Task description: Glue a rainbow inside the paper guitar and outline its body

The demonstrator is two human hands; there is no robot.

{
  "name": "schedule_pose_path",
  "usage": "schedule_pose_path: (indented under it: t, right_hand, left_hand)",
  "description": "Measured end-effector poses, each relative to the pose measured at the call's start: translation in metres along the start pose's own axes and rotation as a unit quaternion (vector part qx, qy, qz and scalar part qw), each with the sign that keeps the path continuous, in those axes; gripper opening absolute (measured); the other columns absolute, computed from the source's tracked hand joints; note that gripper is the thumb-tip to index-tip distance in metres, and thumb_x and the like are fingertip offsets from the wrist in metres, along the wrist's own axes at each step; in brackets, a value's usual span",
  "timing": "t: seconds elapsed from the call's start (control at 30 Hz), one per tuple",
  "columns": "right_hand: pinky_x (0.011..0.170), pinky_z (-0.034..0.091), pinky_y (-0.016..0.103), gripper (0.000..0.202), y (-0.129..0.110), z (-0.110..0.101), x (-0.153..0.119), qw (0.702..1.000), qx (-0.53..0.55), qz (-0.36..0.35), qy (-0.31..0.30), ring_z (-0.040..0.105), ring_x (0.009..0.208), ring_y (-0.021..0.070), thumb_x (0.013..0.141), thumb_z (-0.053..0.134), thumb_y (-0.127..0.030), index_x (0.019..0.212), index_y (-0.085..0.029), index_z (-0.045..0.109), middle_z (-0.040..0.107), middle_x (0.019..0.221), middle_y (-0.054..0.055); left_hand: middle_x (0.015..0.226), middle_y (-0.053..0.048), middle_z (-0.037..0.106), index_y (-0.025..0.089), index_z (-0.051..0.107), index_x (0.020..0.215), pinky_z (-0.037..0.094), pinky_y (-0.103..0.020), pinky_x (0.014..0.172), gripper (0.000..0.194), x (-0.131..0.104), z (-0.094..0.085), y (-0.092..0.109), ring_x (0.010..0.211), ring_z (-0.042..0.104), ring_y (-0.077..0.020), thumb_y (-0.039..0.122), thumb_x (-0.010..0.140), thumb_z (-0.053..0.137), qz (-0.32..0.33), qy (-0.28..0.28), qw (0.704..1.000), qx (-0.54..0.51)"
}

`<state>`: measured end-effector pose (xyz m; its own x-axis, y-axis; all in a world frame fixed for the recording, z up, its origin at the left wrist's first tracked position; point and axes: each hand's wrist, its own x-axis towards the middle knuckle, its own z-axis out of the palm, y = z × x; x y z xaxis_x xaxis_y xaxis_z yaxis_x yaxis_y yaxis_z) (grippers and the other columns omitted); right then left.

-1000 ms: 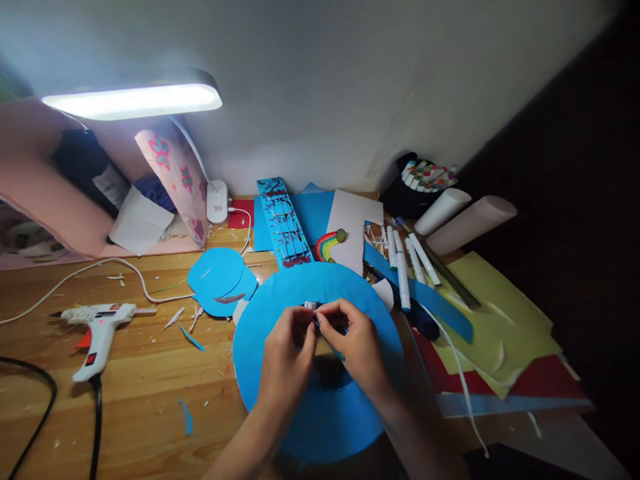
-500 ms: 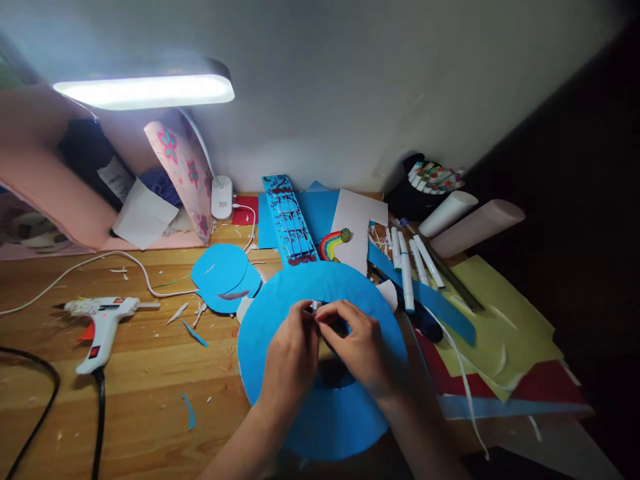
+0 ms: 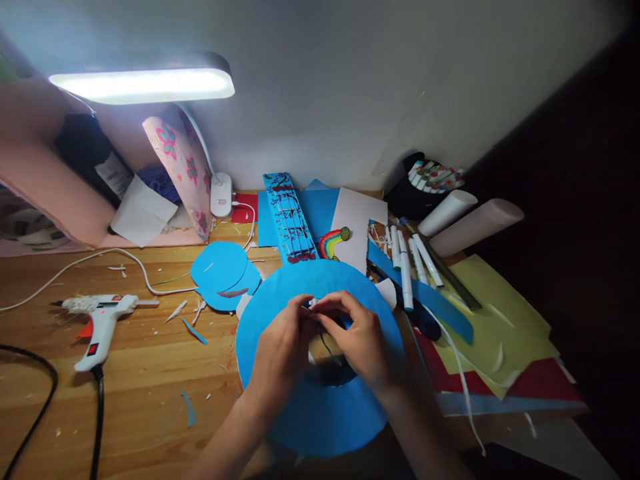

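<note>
A large blue disc (image 3: 330, 423) with a dark round hole near its middle lies in front of me. Over the hole's upper edge, my left hand (image 3: 285, 340) and my right hand (image 3: 357, 333) meet at the fingertips, both pinched. A thin dark string (image 3: 326, 343) hangs from between the fingers into the hole, and a small white piece (image 3: 314, 303) shows just above the fingertips. Which hand grips the string is hard to tell. Behind the disc stretches a decorated blue neck (image 3: 291, 220) with lines along it.
At the left lies a white glue gun (image 3: 105, 327) with a black cord. Blue paper circles (image 3: 220, 270) and scraps are near it. On the right are white markers (image 3: 406, 280), a blue strip (image 3: 445, 310), yellow paper (image 3: 505, 307) and white rolls (image 3: 447, 213). A lamp (image 3: 145, 87) shines above.
Both hands have shifted slightly left and up. The left hand has turned and uncovered more of the hole, and the dark string now shows beneath the fingers.
</note>
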<state>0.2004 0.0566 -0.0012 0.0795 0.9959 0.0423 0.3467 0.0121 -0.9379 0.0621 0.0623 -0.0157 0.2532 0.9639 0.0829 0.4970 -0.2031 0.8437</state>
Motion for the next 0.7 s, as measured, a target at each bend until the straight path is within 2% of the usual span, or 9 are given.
schedule_pose_path:
  t: [0.17, 0.27, 0.37, 0.5, 0.57, 0.7]
  right_hand:
    - [0.073, 0.052, 0.027, 0.010, -0.002, -0.004, 0.007, 0.998, -0.037, -0.002, -0.052, 0.067, 0.079, 0.0162, 0.079, 0.060, -0.015, 0.085, -0.022, 0.063, 0.070, 0.084, 0.000]
    - [0.071, 0.050, 0.027, 0.010, -0.008, -0.006, 0.012, 0.995, -0.068, 0.004, -0.078, 0.067, 0.078, 0.0160, 0.079, 0.058, -0.013, 0.082, -0.022, 0.062, 0.070, 0.080, -0.001]
    - [0.071, 0.050, 0.027, 0.008, -0.011, -0.008, 0.017, 0.992, -0.079, 0.006, -0.100, 0.067, 0.079, 0.0165, 0.080, 0.058, -0.015, 0.080, -0.022, 0.062, 0.070, 0.079, -0.001]
    - [0.070, 0.050, 0.026, 0.006, -0.011, -0.009, 0.021, 0.991, -0.084, -0.010, -0.099, 0.067, 0.076, 0.0161, 0.079, 0.060, -0.017, 0.077, -0.022, 0.062, 0.069, 0.076, -0.002]
    - [0.068, 0.050, 0.025, 0.005, -0.009, -0.009, 0.022, 0.992, -0.079, -0.015, -0.094, 0.066, 0.074, 0.0157, 0.078, 0.063, -0.017, 0.076, -0.022, 0.062, 0.068, 0.075, -0.002]
    - [0.068, 0.051, 0.026, 0.003, -0.006, -0.009, 0.021, 0.993, -0.070, -0.034, -0.091, 0.066, 0.073, 0.0164, 0.079, 0.065, -0.022, 0.076, -0.022, 0.064, 0.069, 0.075, -0.001]
  left_hand:
    - [0.095, -0.003, 0.071, 0.025, 0.053, 0.114, 0.048, -0.029, 0.069, 0.026, 0.002, -0.003, -0.007, 0.085, 0.065, -0.0197, 0.021, 0.089, 0.046, 0.045, -0.004, 0.998, 0.035]
    - [0.093, -0.002, 0.071, 0.025, 0.054, 0.113, 0.047, -0.029, 0.070, 0.026, 0.003, -0.006, -0.008, 0.085, 0.065, -0.0196, 0.021, 0.089, 0.047, 0.051, -0.006, 0.998, 0.038]
    - [0.095, -0.002, 0.070, 0.025, 0.052, 0.115, 0.047, -0.028, 0.071, 0.027, 0.003, -0.010, -0.005, 0.086, 0.065, -0.0182, 0.021, 0.089, 0.046, 0.029, -0.019, 0.999, 0.025]
    - [0.101, -0.003, 0.068, 0.025, 0.049, 0.118, 0.046, -0.029, 0.074, 0.027, 0.001, -0.015, 0.000, 0.089, 0.064, -0.0181, 0.026, 0.093, 0.038, 0.001, -0.053, 0.999, -0.011]
    - [0.100, -0.004, 0.067, 0.025, 0.049, 0.118, 0.046, -0.029, 0.074, 0.027, 0.000, -0.016, 0.002, 0.089, 0.063, -0.0183, 0.028, 0.094, 0.036, -0.017, -0.049, 0.998, -0.029]
    - [0.096, -0.003, 0.068, 0.025, 0.053, 0.113, 0.047, -0.027, 0.070, 0.025, 0.003, -0.016, 0.005, 0.084, 0.064, -0.0175, 0.035, 0.092, 0.042, -0.083, -0.019, 0.991, -0.100]
